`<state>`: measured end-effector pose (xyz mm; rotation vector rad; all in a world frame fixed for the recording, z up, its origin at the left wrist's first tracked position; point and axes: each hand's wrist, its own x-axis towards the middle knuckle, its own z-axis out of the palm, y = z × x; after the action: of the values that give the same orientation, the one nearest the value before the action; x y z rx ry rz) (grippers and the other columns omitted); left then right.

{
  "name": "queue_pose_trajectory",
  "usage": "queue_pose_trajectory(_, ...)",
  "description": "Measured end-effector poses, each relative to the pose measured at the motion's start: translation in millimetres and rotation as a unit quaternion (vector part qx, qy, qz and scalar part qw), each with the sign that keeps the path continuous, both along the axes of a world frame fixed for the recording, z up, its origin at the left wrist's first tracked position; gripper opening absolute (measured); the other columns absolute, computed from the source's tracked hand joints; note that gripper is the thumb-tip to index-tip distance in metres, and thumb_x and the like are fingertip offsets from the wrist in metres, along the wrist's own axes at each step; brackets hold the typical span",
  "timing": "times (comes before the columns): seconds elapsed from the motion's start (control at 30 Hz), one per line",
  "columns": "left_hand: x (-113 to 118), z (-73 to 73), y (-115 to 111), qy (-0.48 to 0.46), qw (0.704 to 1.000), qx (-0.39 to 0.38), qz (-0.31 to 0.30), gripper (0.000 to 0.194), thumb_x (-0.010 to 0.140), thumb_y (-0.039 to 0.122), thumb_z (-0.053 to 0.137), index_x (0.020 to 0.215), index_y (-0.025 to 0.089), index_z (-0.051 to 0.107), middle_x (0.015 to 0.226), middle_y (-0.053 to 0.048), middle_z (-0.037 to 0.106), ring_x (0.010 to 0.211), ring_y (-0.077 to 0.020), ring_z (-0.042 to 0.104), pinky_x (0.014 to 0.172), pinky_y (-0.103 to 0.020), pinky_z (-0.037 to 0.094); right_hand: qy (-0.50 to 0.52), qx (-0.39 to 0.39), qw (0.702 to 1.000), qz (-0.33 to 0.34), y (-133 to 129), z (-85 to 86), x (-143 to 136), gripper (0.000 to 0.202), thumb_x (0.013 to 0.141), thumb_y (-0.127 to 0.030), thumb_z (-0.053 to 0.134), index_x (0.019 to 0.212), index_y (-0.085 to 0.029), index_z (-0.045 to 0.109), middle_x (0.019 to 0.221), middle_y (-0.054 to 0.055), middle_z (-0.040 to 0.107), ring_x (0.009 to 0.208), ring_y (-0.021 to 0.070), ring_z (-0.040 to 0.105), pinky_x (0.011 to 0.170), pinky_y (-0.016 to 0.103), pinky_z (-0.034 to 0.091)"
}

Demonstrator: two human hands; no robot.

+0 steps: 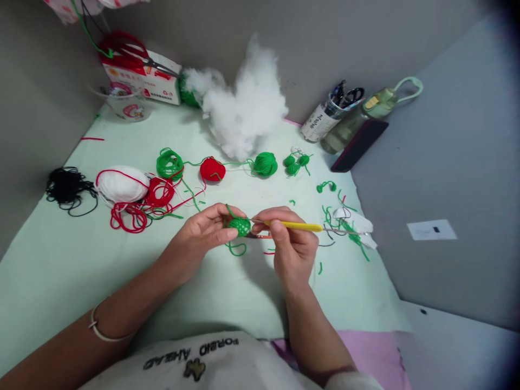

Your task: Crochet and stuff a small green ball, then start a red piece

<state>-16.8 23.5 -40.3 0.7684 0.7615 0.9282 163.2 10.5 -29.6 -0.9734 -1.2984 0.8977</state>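
Over the pale-green cloth, well inside its near edge, our left hand pinches a rounded green crocheted piece; our right hand grips a yellow-handled metal hook.

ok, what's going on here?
A person's left hand holds a small green yarn piece. The right hand grips a yellow-handled hook, its metal tip at the piece's edge. Beyond the hands sit a red yarn ball, a green yarn ball and fluffy white stuffing.
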Motion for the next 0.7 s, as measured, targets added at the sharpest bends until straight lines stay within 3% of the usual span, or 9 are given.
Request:
queue_pose_trajectory(0.17,0.2,-0.1,-0.2,0.002,1.000,-0.007,0.016,0.050,0.080,0.025,0.085,0.128,0.030,0.071,0.102,0.001,0.068,0.102,-0.0155,0.064,0.092,-0.026,0.050,-0.005,-0.002,1.000,0.017,2.3,-3.8,1.2,0.019,0.101,-0.023,0.060,0.101,-0.026,0.078,0.091,0.003,0.073,0.073,0.0145,0.068,0.063,0.030,0.060)
queue_pose_trajectory(0.23,1.8,0.3,-0.7,0.010,0.999,-0.011,0.028,0.065,0.078,0.023,0.087,0.138,0.029,0.065,0.100,0.001,0.066,0.099,-0.0155,0.065,0.087,-0.026,0.052,-0.081,0.037,0.996,0.009,0.6,-8.4,0.4,0.021,0.100,-0.019,0.060,0.107,-0.029,0.078,0.095,0.004,0.073,0.079,0.0160,0.069,0.066,0.031,0.060)
queue_pose_trajectory(0.33,5.1,2.0,-2.0,0.005,0.999,-0.032,0.024,0.073,0.078,0.022,0.086,0.146,0.026,0.059,0.100,-0.001,0.069,0.094,-0.0161,0.066,0.083,-0.026,0.052,-0.262,0.163,0.950,-0.050,-4.6,-15.8,-3.9,0.036,0.096,-0.011,0.063,0.121,-0.033,0.075,0.108,0.006,0.074,0.095,0.0195,0.069,0.074,0.034,0.060)
queue_pose_trajectory(0.4,6.3,3.9,-2.4,-0.027,0.998,-0.058,0.005,0.070,0.079,0.021,0.084,0.144,0.025,0.060,0.102,-0.002,0.072,0.094,-0.0164,0.067,0.084,-0.026,0.052,-0.306,0.219,0.922,-0.086,-7.2,-17.6,-7.3,0.041,0.095,-0.010,0.064,0.126,-0.034,0.073,0.112,0.006,0.073,0.097,0.0199,0.069,0.076,0.035,0.061)
queue_pose_trajectory(0.47,5.7,5.7,-1.4,-0.077,0.994,-0.079,-0.020,0.062,0.080,0.021,0.083,0.139,0.022,0.065,0.106,-0.004,0.074,0.096,-0.0173,0.068,0.087,-0.026,0.052,-0.269,0.204,0.938,-0.081,-7.2,-15.6,-8.6,0.037,0.097,-0.013,0.063,0.125,-0.035,0.074,0.110,0.006,0.074,0.097,0.0197,0.069,0.077,0.036,0.061)
queue_pose_trajectory(0.6,-0.3,6.9,4.1,-0.153,0.982,-0.096,-0.050,0.048,0.086,0.022,0.077,0.133,0.019,0.071,0.110,-0.007,0.075,0.096,-0.0168,0.068,0.088,-0.026,0.052,-0.074,0.075,0.994,-0.034,-0.5,-6.2,-2.0,0.021,0.099,-0.021,0.062,0.108,-0.030,0.079,0.096,0.004,0.075,0.083,0.0178,0.071,0.071,0.034,0.061)
queue_pose_trajectory(0.7,-4.6,5.3,7.0,-0.161,0.981,-0.090,-0.063,0.045,0.086,0.021,0.076,0.131,0.017,0.073,0.102,-0.006,0.075,0.092,-0.0154,0.068,0.086,-0.024,0.051,0.075,-0.026,0.997,-0.008,5.4,-1.3,6.4,0.016,0.099,-0.026,0.064,0.096,-0.026,0.080,0.087,0.002,0.074,0.068,0.0137,0.067,0.062,0.029,0.059)
